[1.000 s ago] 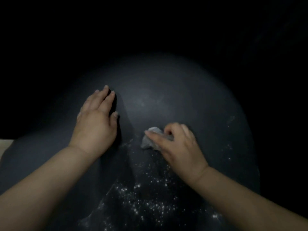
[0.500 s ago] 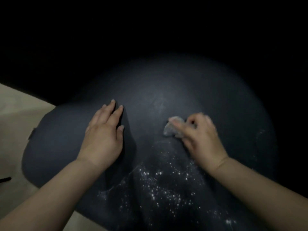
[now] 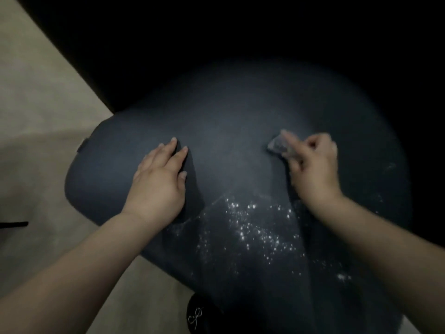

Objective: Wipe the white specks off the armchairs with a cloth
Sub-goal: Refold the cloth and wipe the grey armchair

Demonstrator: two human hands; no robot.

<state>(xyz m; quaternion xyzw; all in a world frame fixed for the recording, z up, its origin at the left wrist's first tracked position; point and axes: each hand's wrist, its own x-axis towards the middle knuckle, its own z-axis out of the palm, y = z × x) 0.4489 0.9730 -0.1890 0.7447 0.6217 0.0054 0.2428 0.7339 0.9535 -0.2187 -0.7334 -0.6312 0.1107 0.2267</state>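
The right hand [image 3: 313,169] pinches a small crumpled grey cloth [image 3: 277,146] under its extended forefinger, pressing it onto the dark navy, smooth rounded armchair [image 3: 228,131]. The left hand [image 3: 159,184] lies flat with straight fingers on the same surface, well apart from the cloth. Bright white specks [image 3: 255,227] scatter thickly across the nearer part between both forearms, thinner toward the right edge. Beige floor [image 3: 36,116] shows on the left.

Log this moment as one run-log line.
left hand: flat on armchair | right hand: pinching cloth on upholstery | white specks: remain below hands | step: wiping
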